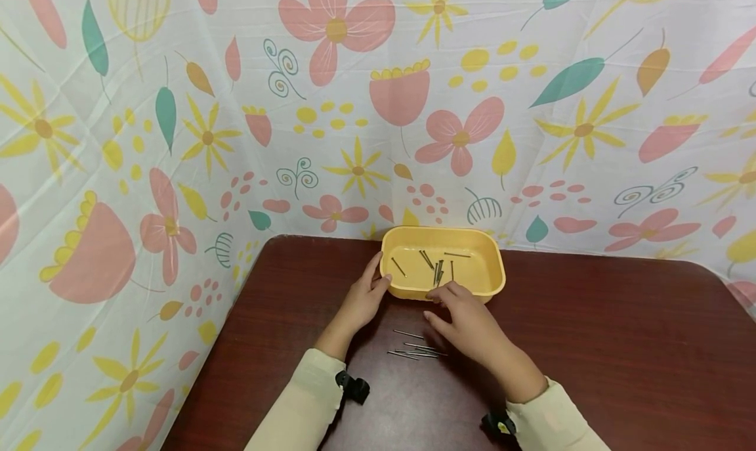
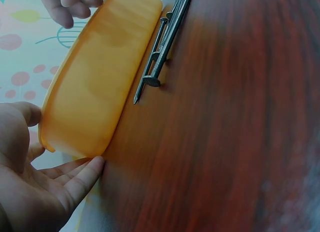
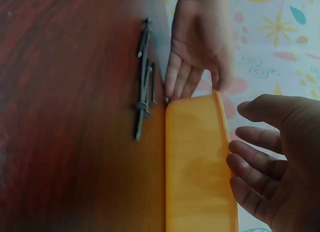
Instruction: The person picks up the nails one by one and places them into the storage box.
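Observation:
A yellow plastic tray (image 1: 487,283) stands on the table with several nails (image 1: 438,272) lying loose inside. My left hand (image 1: 364,298) holds its left end, thumb at the rim and fingers against the end wall, as the left wrist view also shows. My right hand (image 1: 469,320) is over the tray's near rim, fingers loosely bent and fingertips right at the edge. Nothing shows between those fingers in the right wrist view. Several more nails (image 1: 416,354) lie in a loose group on the table between my forearms, in front of the tray.
The dark reddish-brown wooden table (image 1: 608,333) extends to both sides. A flower-printed cloth (image 1: 549,142) hangs right behind the tray and along the left side. Black straps (image 1: 353,386) with small devices sit at both wrists.

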A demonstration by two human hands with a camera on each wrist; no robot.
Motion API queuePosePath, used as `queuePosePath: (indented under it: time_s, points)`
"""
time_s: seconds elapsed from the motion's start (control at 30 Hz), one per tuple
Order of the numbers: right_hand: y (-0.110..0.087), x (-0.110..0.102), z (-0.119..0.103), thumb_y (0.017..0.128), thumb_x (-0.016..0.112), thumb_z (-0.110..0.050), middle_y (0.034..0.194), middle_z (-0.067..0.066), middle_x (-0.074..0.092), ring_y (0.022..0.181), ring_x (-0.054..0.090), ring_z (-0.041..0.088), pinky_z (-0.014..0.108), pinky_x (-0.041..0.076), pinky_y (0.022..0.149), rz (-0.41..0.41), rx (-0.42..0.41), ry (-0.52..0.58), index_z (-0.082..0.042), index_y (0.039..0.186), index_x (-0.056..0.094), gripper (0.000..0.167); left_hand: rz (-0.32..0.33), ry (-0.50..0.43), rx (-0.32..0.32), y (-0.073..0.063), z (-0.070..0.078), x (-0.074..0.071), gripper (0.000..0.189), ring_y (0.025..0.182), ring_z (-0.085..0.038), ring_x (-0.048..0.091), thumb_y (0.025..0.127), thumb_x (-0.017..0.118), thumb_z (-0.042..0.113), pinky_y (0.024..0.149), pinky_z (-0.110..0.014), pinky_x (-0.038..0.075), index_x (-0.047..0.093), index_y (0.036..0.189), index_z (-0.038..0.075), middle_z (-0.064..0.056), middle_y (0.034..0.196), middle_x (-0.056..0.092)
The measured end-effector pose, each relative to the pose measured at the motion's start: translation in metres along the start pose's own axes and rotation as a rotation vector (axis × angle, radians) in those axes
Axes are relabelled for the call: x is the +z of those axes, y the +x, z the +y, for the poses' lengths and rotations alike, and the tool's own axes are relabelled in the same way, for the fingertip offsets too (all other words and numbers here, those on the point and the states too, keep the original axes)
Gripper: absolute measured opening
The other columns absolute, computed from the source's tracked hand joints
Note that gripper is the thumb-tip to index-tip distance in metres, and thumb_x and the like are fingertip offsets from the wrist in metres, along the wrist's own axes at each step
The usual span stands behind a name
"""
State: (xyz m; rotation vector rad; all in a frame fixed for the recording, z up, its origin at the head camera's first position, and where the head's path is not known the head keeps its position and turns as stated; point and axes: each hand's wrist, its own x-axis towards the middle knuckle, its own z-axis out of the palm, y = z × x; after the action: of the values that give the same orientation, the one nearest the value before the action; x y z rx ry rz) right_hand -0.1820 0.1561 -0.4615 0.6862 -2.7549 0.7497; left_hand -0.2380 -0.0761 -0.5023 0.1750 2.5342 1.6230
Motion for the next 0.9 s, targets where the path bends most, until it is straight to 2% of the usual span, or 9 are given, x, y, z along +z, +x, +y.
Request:
queuePosePath:
  time_s: [0.27, 0.67, 0.9]
  points:
    - [-0.002, 0.014, -0.003, 0.088, 0.08, -0.022, 0.098, -0.005, 0.065, 0.09, 0.066, 0.012, 0.034, 0.055, 0.08, -0.079, -0.03, -0.001, -0.015, 0.104, 0.07, 0.021, 0.001, 0.015, 0.003, 0.001, -0.001, 0.0, 0.064, 0.131, -0.022, 0.06, 0.105, 0.048, 0.049, 0.111, -0.049, 0.045, 0.021, 0.162, 0.037, -0.008, 0.15, 0.055]
    - [-0.004, 0.024, -0.002, 0.088, 0.079, -0.02, 0.092, -0.009, 0.06, 0.082, 0.058, 0.006, 0.026, 0.051, 0.072, -0.206, 0.022, 0.046, -0.019, 0.098, 0.069, 0.015, 0.006, 0.013, 0.006, 0.001, 0.0, 0.0, 0.062, 0.131, -0.023, 0.06, 0.106, 0.048, 0.044, 0.111, -0.049, 0.045, 0.022, 0.161, 0.038, -0.009, 0.15, 0.055]
    - [-0.003, 0.027, 0.003, 0.088, 0.078, -0.017, 0.089, -0.007, 0.061, 0.078, 0.058, 0.006, 0.025, 0.049, 0.07, -0.248, 0.028, 0.092, -0.017, 0.098, 0.07, 0.012, 0.002, 0.009, 0.004, 0.002, -0.002, 0.0, 0.062, 0.131, -0.022, 0.06, 0.105, 0.048, 0.044, 0.111, -0.048, 0.045, 0.022, 0.161, 0.04, -0.008, 0.15, 0.055]
